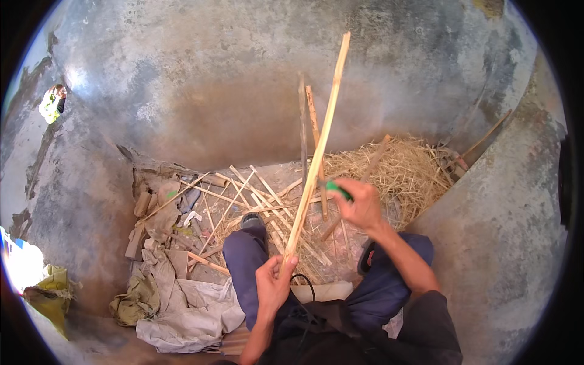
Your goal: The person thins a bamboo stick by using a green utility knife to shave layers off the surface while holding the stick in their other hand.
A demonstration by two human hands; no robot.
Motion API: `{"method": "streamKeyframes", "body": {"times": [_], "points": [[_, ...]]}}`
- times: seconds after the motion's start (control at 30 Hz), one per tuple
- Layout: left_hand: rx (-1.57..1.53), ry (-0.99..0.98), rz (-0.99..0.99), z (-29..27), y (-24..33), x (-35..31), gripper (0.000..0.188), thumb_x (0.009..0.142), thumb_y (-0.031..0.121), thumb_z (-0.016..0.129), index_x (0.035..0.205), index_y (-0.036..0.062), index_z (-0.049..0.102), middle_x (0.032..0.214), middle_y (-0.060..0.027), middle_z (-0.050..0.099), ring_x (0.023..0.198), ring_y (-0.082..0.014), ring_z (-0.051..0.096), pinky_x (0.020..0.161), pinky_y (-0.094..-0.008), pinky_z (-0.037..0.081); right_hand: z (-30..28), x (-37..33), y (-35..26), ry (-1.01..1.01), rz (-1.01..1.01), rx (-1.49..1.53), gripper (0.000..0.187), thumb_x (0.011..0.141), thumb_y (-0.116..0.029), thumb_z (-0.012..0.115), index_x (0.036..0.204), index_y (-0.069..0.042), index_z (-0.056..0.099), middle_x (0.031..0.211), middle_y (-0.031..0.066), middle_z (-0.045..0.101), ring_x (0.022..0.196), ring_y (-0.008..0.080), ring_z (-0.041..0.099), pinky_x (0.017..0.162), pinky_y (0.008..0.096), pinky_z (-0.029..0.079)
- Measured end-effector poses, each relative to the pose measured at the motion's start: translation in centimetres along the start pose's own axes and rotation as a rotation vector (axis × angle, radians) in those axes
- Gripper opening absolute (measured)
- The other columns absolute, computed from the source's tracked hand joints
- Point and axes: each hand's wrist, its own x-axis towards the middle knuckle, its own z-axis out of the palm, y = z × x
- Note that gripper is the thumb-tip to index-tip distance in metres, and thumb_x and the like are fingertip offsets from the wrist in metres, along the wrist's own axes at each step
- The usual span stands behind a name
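Observation:
A long pale wooden strip, perhaps bamboo, rises at a slant from between my legs toward the far wall. My left hand is closed round its lower end, close to my left knee. To the right of the strip's middle, my right hand grips a green-handled tool. The tool's working end is at the strip and too small and blurred to make out, though it looks like a knife. Several cut strips lie crossed on the floor beyond my left foot.
Curly shavings are heaped at the far right. Two thin sticks lean on the grey wall. Left of my leg lie pale sacking, an olive cloth and scraps. A yellowish sack hangs by a bright opening.

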Motion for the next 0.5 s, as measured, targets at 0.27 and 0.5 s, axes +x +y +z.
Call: {"method": "streamKeyframes", "body": {"times": [0.27,0.5], "points": [[0.233,0.045,0.085,-1.0,-1.6,-1.4,0.029,0.102,0.02,0.085,0.091,-0.0021,0.071,0.064,0.0058,0.053,0.061,-0.0016,0.041,0.053,-0.0262,0.031,-2.7,0.4,-0.4,-0.025,0.147,0.096,0.029,0.105,-0.029,0.076,0.112,-0.001,0.074,0.078,0.0124,0.069,0.067,0.021,0.066,0.063,0.0372,0.05],[0.404,0.093,0.209,-2.8,-1.2,-0.7,0.037,0.094,0.023,0.093,0.084,-0.0019,0.068,0.06,0.0003,0.053,0.059,-0.0048,0.044,0.054,-0.0287,0.036,-0.2,-0.6,-0.4,-0.099,0.218,0.663,0.035,0.106,-0.024,0.076,0.132,0.0,0.073,0.095,-0.0002,0.071,0.078,0.0073,0.059,0.07,0.0282,0.048]]}}
